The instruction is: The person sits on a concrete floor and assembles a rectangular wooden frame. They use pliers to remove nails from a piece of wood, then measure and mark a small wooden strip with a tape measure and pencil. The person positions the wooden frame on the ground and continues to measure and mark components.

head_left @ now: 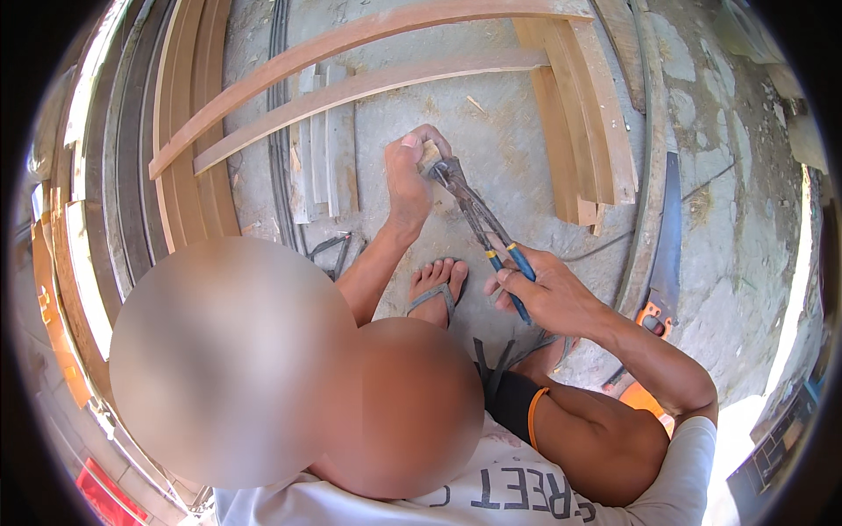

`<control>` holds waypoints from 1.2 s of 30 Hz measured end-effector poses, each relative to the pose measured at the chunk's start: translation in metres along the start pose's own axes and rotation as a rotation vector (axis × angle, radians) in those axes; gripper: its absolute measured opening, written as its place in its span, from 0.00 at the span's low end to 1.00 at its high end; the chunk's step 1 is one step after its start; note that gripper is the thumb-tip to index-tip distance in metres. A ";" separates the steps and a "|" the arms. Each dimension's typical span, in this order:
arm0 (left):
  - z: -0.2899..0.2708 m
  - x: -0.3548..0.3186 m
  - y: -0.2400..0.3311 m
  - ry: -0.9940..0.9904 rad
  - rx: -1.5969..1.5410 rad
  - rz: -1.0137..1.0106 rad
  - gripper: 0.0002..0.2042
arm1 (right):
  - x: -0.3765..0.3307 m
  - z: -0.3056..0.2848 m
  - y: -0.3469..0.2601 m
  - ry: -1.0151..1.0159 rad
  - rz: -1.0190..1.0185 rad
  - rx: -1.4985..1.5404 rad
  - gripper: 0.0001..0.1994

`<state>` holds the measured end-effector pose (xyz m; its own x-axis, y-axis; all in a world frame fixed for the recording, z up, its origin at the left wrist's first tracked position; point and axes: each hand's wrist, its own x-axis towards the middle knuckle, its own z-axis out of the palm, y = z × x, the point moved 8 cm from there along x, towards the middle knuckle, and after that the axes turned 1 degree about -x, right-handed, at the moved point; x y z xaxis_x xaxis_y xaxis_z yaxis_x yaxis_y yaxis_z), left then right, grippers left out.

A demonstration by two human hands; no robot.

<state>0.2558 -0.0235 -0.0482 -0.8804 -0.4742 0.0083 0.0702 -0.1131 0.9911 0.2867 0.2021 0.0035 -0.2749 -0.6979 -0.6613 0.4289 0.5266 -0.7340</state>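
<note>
My left hand (pixel 409 175) is closed round a small tan, wood-like piece (pixel 429 158), partly hidden by my fingers. My right hand (pixel 545 291) grips the blue handles of long dark metal pincers (pixel 474 206). Their head reaches up to the tan piece and seems to touch it; exactly what the jaws bite on cannot be made out. The two handles stand a little apart, with my fingers between and around them. Both hands are above the concrete floor, in front of my sandalled foot (pixel 431 294).
Two long timber strips (pixel 368 88) span stacked boards on the left (pixel 189 131) and right (pixel 574 123). Short grey-white boards (pixel 329 145) lie beneath them, beside dark rods (pixel 279 140). A handsaw (pixel 667 245) with an orange handle lies at the right, beside a long plank (pixel 647 202).
</note>
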 end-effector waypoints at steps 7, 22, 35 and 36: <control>-0.006 0.010 0.000 0.021 -0.056 -0.006 0.24 | 0.016 -0.002 0.004 0.040 0.073 -0.077 0.19; -0.021 0.008 0.012 0.134 0.005 0.081 0.22 | 0.034 -0.004 0.002 0.081 -0.087 -0.162 0.22; -0.043 0.017 -0.050 0.231 0.045 0.059 0.19 | 0.069 -0.033 0.046 0.262 -0.642 -0.732 0.25; -0.047 0.020 -0.058 0.267 0.055 0.059 0.19 | 0.065 -0.039 0.057 0.297 -0.584 -0.748 0.26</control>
<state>0.2564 -0.0677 -0.1115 -0.7203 -0.6926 0.0384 0.0860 -0.0343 0.9957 0.2601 0.2060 -0.0874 -0.5181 -0.8492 -0.1022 -0.4671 0.3811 -0.7978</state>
